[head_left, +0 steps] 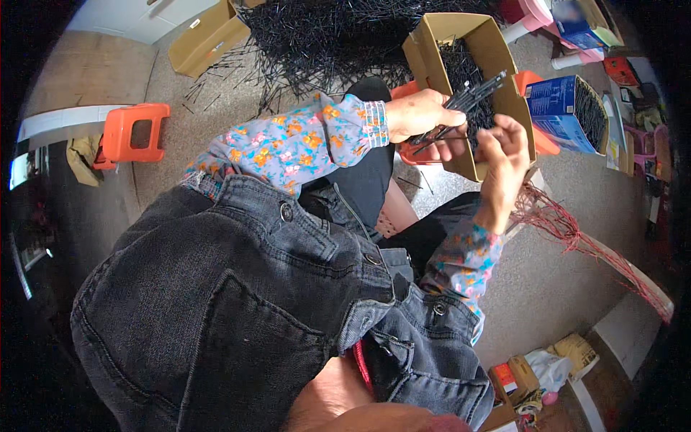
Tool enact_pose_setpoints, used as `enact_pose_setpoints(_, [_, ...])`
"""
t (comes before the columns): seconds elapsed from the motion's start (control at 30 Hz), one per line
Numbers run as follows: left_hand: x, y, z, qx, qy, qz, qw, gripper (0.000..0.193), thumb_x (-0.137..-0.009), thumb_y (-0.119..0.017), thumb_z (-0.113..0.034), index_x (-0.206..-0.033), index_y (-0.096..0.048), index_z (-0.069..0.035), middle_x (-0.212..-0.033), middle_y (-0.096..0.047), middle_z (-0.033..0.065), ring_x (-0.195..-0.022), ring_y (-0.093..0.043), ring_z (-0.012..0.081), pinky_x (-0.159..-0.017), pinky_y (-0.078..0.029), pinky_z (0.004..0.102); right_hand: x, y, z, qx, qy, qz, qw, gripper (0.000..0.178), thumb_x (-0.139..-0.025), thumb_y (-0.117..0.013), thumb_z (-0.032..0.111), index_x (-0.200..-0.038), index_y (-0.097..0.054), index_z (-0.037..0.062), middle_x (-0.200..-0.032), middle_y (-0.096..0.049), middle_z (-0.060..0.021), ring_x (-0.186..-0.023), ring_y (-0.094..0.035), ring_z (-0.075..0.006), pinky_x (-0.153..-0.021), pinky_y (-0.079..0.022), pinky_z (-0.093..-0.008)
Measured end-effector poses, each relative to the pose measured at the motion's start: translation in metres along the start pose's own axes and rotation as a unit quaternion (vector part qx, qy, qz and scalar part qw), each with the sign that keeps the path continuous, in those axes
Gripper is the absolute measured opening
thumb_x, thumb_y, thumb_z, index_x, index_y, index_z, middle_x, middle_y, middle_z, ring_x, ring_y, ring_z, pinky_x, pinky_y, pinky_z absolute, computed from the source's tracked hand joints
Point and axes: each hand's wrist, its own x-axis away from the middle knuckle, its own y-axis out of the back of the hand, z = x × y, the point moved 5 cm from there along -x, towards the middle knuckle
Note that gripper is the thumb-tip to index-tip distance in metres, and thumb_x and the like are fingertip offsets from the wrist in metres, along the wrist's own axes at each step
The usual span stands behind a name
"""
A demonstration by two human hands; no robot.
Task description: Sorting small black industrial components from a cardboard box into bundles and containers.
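Note:
My left hand, coming across in a flowered sleeve, grips a bundle of thin black rods. The bundle slants up to the right, over an open cardboard box. More thin black rods lie inside that box. On the near right side of the box is my right hand, palm turned up and fingers loosely bent and apart. No object shows between its fingers. Some rod ends poke out below my left hand, and its curled fingers are partly hidden by the bundle.
A large heap of black rods covers the floor ahead. An orange stool stands left, a cardboard carton beyond it. To the right are a blue box of black rods and a bundle of red strands. Bags lie lower right.

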Motion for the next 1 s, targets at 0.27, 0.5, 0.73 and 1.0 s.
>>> enact_pose_setpoints(0.27, [0.004,-0.006,0.007,0.105,0.044,0.059,0.992,0.022,-0.090,-0.049,-0.022,-0.087,-0.056,-0.002,-0.064,-0.057,0.0039,-0.051,-0.054,0.0136,-0.043,-0.045,0.0261,-0.015,0.001,-0.015,0.019,0.049,-0.018,0.998,0.033,-0.075,-0.064,-0.002,-0.103,-0.046,-0.0020,-0.074,-0.052,-0.0013,-0.062,-0.049,-0.0065,-0.058,-0.041,-0.0180])
enact_pose_setpoints(0.5, [0.006,-0.011,0.011,0.126,0.069,0.109,0.984,0.024,-0.090,-0.049,-0.022,-0.097,-0.055,0.000,-0.064,-0.051,0.0000,-0.052,-0.053,0.0122,-0.044,-0.045,0.0264,-0.039,0.002,0.007,0.011,0.163,-0.062,0.985,0.039,-0.094,-0.034,0.028,-0.117,-0.051,0.0010,-0.104,-0.057,-0.0086,-0.091,-0.053,-0.0160,-0.080,-0.042,-0.0294])
enact_pose_setpoints(0.73, [0.006,-0.012,0.012,0.173,0.083,0.133,0.972,0.025,-0.089,-0.051,-0.021,-0.096,-0.055,0.002,-0.067,-0.055,0.0019,-0.056,-0.056,0.0138,-0.050,-0.049,0.0301,-0.033,-0.025,-0.005,-0.058,0.014,0.194,0.979,0.074,-0.092,-0.012,0.051,-0.109,-0.054,-0.0074,-0.107,-0.058,-0.0135,-0.090,-0.056,-0.0188,-0.081,-0.042,-0.0284])
enact_pose_setpoints(1.0, [-0.001,-0.010,0.011,0.183,0.067,0.164,0.967,0.024,-0.087,-0.052,-0.016,-0.100,-0.054,0.004,-0.075,-0.059,0.0085,-0.066,-0.061,0.0212,-0.062,-0.052,0.0369,-0.031,-0.018,-0.010,-0.264,0.040,0.172,0.948,0.073,-0.088,-0.022,0.059,-0.126,-0.038,-0.0021,-0.123,-0.046,-0.0216,-0.115,-0.043,-0.0335,-0.098,-0.032,-0.0430])
